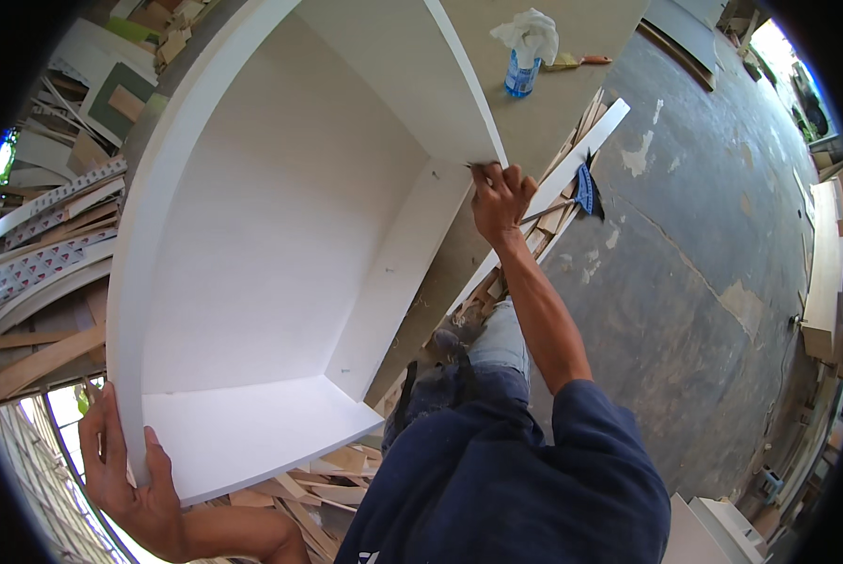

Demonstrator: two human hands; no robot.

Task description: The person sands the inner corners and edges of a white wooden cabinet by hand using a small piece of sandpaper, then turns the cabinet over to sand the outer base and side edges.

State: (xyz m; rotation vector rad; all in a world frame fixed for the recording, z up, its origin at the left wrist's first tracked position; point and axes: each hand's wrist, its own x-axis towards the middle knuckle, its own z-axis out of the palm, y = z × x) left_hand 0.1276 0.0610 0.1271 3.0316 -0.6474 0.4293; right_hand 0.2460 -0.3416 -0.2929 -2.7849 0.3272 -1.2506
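Filling the left edge: wooden offcuts (50, 362) and long patterned strips (50, 268), heaped loosely beside the box.
Left hand (140, 498): partly open, thumb on one side of the near left edge panel and fingers on the other, holding that edge between them.
White box (271, 197): between the two hands, slanting across the view, its open face toward the person; small fittings (390, 271) run in a line along the inner right wall.
Dark blue shirt (506, 479): worn with faded jeans (501, 343), below the box.
Right hand (503, 202): fingers bent and drawn together at the box's far right corner; something dark shows at the fingertips, too small to tell whether it is held.
Blue bottle (522, 77): standing on the tan tabletop (595, 23), crumpled white cloth (531, 36) on top, a red-handled paintbrush (593, 60) just beside it.
Long white board (602, 127): lying over wood strips, the blue broom head (586, 191) against its right side.
Grey floor (694, 207): cracked, with pale patches.
Pale wooden piece (824, 273): at the far right.
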